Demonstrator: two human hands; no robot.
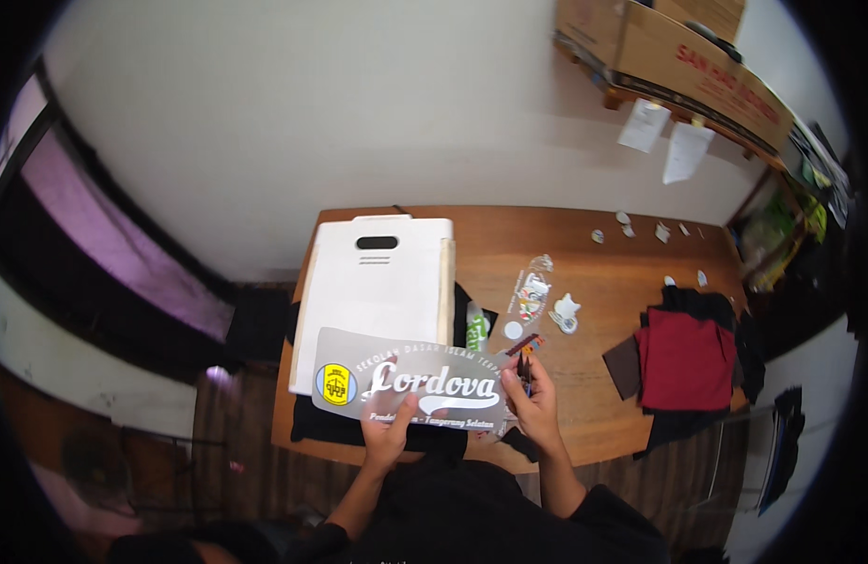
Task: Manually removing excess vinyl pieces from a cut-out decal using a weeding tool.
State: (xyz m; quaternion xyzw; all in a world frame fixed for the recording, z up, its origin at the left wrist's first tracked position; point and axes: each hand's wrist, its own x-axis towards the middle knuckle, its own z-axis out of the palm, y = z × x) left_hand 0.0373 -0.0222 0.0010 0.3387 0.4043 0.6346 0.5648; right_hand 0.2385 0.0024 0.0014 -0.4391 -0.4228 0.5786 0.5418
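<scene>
A translucent grey transfer film (425, 383), printed with white lettering and a round yellow-and-blue emblem, is held up over the front of a white boxy panel (378, 296) with a dark handle slot. My left hand (387, 432) pinches its lower edge, the thumb on top and the fingers showing faintly through from beneath. At the right end of the film is my right hand (536, 399), its fingers closed round dark pointed scissors (524, 365). Whether it also grips the film's edge is hard to tell. Black cloth (335, 423) lies under the white panel.
On the wooden table (509, 230) lie a clear printed film strip (530, 293), a white cat-shaped cutout (566, 313) and several small scraps. Folded red cloth (686, 360) rests on dark garments at the right. Cardboard boxes (697, 70) stand on a wall shelf above.
</scene>
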